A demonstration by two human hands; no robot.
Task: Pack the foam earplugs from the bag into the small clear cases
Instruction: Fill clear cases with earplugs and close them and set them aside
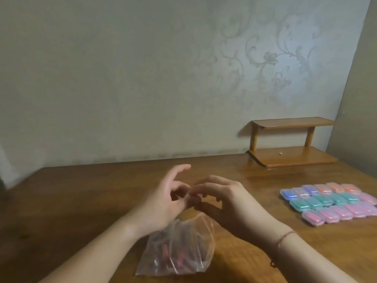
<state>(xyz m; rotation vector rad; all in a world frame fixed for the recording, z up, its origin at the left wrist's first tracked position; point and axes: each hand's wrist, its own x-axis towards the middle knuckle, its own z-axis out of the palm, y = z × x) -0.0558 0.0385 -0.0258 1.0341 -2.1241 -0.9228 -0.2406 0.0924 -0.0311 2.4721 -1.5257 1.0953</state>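
Head camera gives me both hands meeting above the middle of the wooden table [81, 201], fingertips drawn together over a small blurred thing. My left hand [163, 201] has its thumb and middle fingers curled in toward that spot while the index finger sticks out straight and up; my right hand [224, 203] arches over from the other side, fingers bent down to the same point. Something small sits between the fingertips, probably a case or an earplug (the blur will not let me say which), so I cannot tell for certain what either hand grips. Just below the hands, nearer to me, the clear plastic bag [179, 248] lies crumpled on the table with its mouth gaping toward the hands, and reddish foam earplugs [165, 250] show through its lower half. Well off to the right, the small clear cases [330, 201] lie in tidy rows touching one another, tinted blue, purple, orange, green and pink by their contents. Beyond them, against the patterned wall [142, 78], stands a little two-tier wooden shelf [291, 139]. A thin bracelet [285, 235] circles my right wrist.
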